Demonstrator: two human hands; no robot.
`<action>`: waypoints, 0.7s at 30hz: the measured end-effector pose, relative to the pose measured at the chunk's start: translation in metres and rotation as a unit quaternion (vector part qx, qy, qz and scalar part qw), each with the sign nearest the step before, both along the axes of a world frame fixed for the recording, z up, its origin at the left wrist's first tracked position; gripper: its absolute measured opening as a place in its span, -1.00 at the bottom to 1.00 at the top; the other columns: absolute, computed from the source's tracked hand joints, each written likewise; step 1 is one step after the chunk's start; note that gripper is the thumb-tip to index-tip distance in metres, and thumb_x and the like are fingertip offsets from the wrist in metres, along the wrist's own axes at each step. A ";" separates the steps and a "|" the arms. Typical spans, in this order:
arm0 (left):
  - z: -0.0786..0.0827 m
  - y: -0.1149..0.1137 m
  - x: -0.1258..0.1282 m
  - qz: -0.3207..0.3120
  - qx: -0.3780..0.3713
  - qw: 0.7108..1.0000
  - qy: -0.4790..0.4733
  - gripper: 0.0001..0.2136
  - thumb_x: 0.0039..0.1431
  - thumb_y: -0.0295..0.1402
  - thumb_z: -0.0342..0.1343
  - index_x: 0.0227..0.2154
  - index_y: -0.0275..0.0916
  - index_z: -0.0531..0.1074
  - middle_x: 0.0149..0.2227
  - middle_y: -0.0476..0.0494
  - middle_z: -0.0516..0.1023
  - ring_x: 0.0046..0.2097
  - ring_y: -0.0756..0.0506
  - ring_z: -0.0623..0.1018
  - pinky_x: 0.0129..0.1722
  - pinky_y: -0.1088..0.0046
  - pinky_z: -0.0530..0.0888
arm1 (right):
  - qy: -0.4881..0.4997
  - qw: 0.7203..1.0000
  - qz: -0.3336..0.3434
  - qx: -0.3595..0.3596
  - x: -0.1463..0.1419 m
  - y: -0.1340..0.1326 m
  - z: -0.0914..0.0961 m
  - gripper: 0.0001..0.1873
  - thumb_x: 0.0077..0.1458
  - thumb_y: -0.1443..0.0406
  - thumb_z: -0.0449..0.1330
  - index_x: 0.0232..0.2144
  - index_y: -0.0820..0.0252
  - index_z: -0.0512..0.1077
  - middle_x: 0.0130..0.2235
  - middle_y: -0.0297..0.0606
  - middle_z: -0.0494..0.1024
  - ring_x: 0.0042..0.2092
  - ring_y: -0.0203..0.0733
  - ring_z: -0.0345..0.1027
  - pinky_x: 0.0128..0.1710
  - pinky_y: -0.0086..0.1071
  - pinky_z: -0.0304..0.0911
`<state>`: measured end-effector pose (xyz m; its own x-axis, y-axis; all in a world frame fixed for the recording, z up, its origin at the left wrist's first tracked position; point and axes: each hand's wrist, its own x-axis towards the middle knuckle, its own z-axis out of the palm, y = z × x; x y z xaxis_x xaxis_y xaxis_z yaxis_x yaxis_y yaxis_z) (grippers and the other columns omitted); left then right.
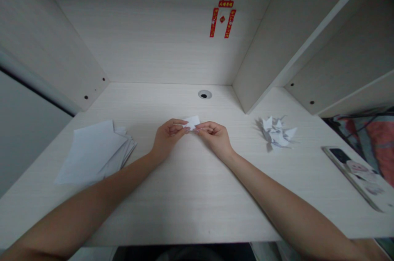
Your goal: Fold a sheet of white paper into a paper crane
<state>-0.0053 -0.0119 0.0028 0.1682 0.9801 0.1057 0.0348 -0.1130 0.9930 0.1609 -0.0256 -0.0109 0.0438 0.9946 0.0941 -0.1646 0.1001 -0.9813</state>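
A small folded piece of white paper (192,122) is held between both hands, a little above or on the middle of the desk. My left hand (170,132) pinches its left side between thumb and fingers. On the right side, my right hand (214,133) grips the lower edge with thumb and index finger. The other fingers of both hands curl inward. Fingertips partly cover the paper, so its exact folds cannot be made out.
A stack of white paper sheets (89,150) lies at the left. Several folded paper cranes (277,131) sit in a cluster at the right. Farther right is a phone (353,175) in a printed case. A round cable hole (205,95) is near the back panel.
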 end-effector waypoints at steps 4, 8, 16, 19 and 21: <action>0.000 0.001 0.000 0.000 -0.019 0.999 -0.036 -0.72 -0.12 -0.26 0.28 -0.46 -0.22 0.28 -0.56 0.05 0.51 -0.39 -0.03 0.58 -0.37 0.52 0.45 | 0.011 1.000 0.004 0.000 -0.001 0.000 -0.001 -0.79 -0.25 0.23 0.37 -0.46 0.17 0.52 -0.44 -0.29 0.61 -0.41 -0.26 0.47 -0.33 -0.39 0.36; -0.002 0.002 0.001 -0.001 -0.013 0.998 -0.064 -0.68 -0.13 -0.30 0.29 -0.52 -0.22 0.19 -0.59 0.13 0.42 -0.43 0.03 0.55 -0.38 0.55 0.46 | 0.017 1.000 0.009 -0.003 -0.001 0.000 0.000 -0.78 -0.25 0.24 0.37 -0.46 0.18 0.51 -0.44 -0.29 0.61 -0.42 -0.27 0.47 -0.35 -0.40 0.35; -0.004 0.004 0.000 -0.015 0.001 0.998 -0.057 -0.70 -0.10 -0.28 0.26 -0.55 -0.22 0.19 -0.57 0.11 0.39 -0.41 0.04 0.52 -0.34 0.52 0.47 | 0.004 1.000 0.000 -0.008 -0.001 0.000 0.000 -0.77 -0.25 0.22 0.37 -0.46 0.18 0.51 -0.45 -0.28 0.60 -0.44 -0.26 0.46 -0.39 -0.40 0.35; -0.003 0.004 0.000 -0.016 0.000 0.999 -0.044 -0.70 -0.10 -0.25 0.26 -0.56 -0.21 0.19 -0.58 0.10 0.38 -0.43 0.03 0.51 -0.36 0.50 0.47 | 0.004 1.000 -0.001 -0.009 -0.001 -0.001 0.000 -0.76 -0.26 0.21 0.37 -0.46 0.17 0.51 -0.45 -0.28 0.60 -0.43 -0.26 0.46 -0.38 -0.39 0.35; -0.002 0.004 0.000 -0.015 -0.003 0.999 -0.037 -0.69 -0.11 -0.24 0.26 -0.56 -0.21 0.20 -0.58 0.09 0.39 -0.42 0.02 0.51 -0.37 0.49 0.47 | 0.004 1.000 -0.002 -0.010 -0.001 0.000 0.000 -0.75 -0.27 0.20 0.37 -0.46 0.18 0.51 -0.45 -0.28 0.60 -0.43 -0.25 0.46 -0.37 -0.38 0.36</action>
<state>-0.0054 -0.0081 0.0004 0.1902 0.9753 0.1125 -0.0417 -0.1065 0.9934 0.1601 -0.0261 -0.0109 0.0486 0.9961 0.0738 -0.1723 0.0812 -0.9817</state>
